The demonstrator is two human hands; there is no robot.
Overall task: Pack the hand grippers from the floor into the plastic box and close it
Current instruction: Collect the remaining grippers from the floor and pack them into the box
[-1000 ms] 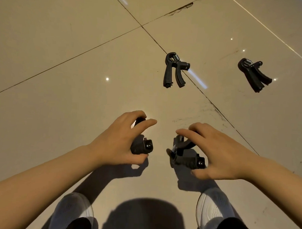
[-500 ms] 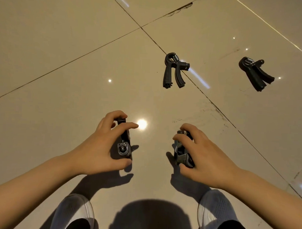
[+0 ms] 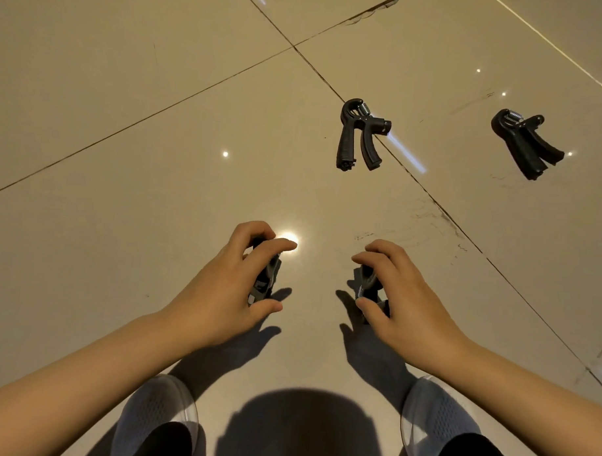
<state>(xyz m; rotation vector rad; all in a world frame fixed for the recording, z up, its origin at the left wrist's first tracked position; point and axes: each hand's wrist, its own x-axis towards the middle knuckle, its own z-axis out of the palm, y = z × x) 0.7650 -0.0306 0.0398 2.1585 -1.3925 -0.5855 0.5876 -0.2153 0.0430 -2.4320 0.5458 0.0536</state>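
My left hand (image 3: pixel 222 290) grips a black hand gripper (image 3: pixel 265 277) with fingers and thumb curled round it, just above the tiled floor. My right hand (image 3: pixel 406 299) holds a second black hand gripper (image 3: pixel 369 284) the same way. Both held grippers are mostly hidden by my fingers. Two more black hand grippers lie on the floor farther away: one (image 3: pixel 359 136) ahead of my right hand, handles pointing toward me, and another (image 3: pixel 526 143) at the far right. The plastic box is not in view.
Glossy beige floor tiles (image 3: pixel 127 85) with dark grout lines stretch all around. My two white shoes (image 3: pixel 156 417) (image 3: pixel 436 416) stand at the bottom of the view, below my hands.
Both hands have closed round their hand grippers and turned them upright, lifting them slightly off the floor. The two far grippers have not moved.
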